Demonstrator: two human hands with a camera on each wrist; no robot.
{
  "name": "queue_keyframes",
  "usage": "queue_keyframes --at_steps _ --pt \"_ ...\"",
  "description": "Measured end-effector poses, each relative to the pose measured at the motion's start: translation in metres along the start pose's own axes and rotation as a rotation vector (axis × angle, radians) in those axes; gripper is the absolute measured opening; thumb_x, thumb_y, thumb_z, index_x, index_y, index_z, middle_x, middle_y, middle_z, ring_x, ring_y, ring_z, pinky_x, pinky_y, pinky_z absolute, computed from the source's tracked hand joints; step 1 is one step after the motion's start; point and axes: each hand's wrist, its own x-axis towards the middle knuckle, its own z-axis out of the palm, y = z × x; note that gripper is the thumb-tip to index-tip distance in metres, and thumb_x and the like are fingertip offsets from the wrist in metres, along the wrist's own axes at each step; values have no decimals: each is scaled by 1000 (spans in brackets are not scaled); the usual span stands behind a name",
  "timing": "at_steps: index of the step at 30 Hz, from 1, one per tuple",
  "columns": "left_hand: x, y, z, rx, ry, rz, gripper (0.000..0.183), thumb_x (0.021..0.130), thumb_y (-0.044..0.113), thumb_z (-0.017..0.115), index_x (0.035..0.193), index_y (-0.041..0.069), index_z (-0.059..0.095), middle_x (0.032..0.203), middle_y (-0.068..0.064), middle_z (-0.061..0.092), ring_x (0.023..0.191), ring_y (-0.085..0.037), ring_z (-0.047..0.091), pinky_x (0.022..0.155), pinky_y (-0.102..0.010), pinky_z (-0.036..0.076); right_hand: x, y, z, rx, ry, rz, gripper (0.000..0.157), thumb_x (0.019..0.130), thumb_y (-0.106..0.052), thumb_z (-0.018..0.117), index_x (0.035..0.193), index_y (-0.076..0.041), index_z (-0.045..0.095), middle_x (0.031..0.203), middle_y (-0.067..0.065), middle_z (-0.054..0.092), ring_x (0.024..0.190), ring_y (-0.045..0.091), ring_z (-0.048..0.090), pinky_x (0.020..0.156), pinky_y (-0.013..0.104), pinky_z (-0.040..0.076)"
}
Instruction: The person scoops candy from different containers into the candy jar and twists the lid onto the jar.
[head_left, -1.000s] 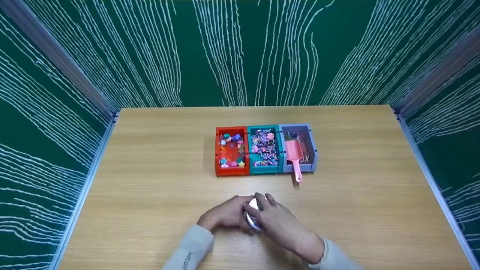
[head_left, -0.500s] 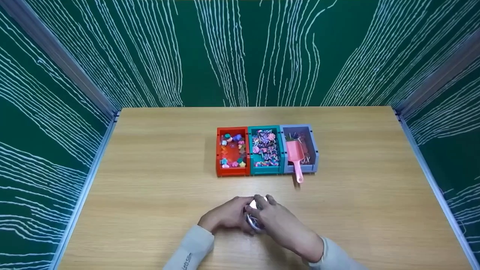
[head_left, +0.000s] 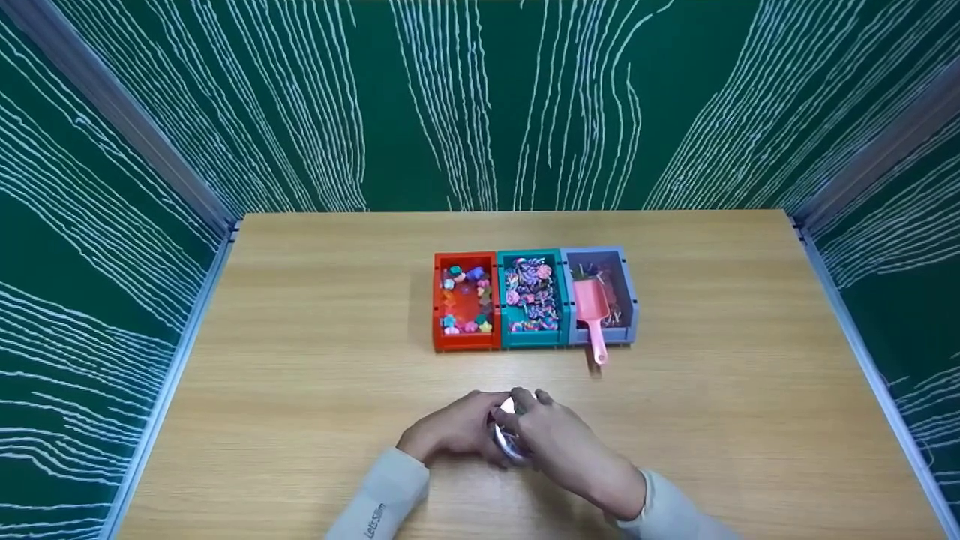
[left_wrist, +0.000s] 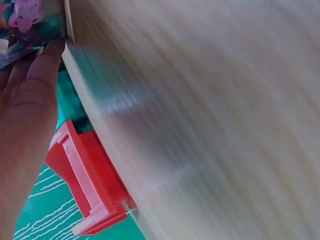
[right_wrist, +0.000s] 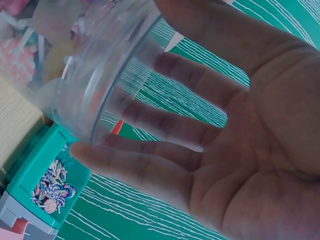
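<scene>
In the head view a small clear jar [head_left: 510, 445] stands on the table near the front, shiny and largely covered by both hands. My left hand [head_left: 459, 426] holds its body from the left side; the left wrist view catches the fingers against the jar wall, with a pink star-shaped charm inside. From above and the right, my right hand [head_left: 568, 451] grips the clear jar lid [right_wrist: 102, 75], fingers and thumb spread round its edge in the right wrist view. Mixed lollipop-like charms [right_wrist: 20, 60] fill the jar.
Three joined bins stand behind the hands: a red bin [head_left: 466, 343] with charms, a teal bin [head_left: 534, 339] with many lollipop charms, and a lilac bin [head_left: 628, 300]. A pink scoop [head_left: 591, 301] leans in the lilac one, its handle over the front. Green walls surround the table.
The right fingers shift very slightly on the lid and the glare on the jar changes. Both hands otherwise keep their place; bins and scoop stay still.
</scene>
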Motion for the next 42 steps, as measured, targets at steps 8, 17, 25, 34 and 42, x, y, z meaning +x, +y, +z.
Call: queue_keyframes --at_steps 8,17,25,34,42 --pt "-1 4 4 15 27 43 83 72 13 97 145 25 59 133 16 66 117 -2 61 114 -27 44 -1 0 1 10 6 7 64 67 -1 96 127 -12 75 120 20 68 93 42 70 68 46 64" --pt "-3 7 9 38 52 31 88 75 25 98 148 34 49 140 11 63 125 -6 59 117 -33 43 -2 1 1 29 -2 21 69 63 -6 101 127 -12 75 123 22 67 95 43 70 66 47 64" --pt "-2 4 10 19 36 51 90 76 28 98 151 29 49 145 11 60 131 -6 56 120 -32 39 -4 0 3 -43 59 6 67 62 -12 102 123 -13 76 115 20 67 87 37 70 61 43 63" --pt "0 3 9 38 40 60 88 73 25 99 149 27 54 142 13 62 127 -5 58 118 -30 40 -6 0 7 -53 59 12 62 70 -13 99 127 -14 75 119 18 66 92 36 69 60 42 62" --pt "-1 2 8 33 34 47 99 75 27 98 159 22 47 150 8 60 132 -6 57 118 -29 40 -12 2 -2 64 -101 46 77 78 -17 96 147 -14 62 150 27 52 128 51 58 88 58 60"
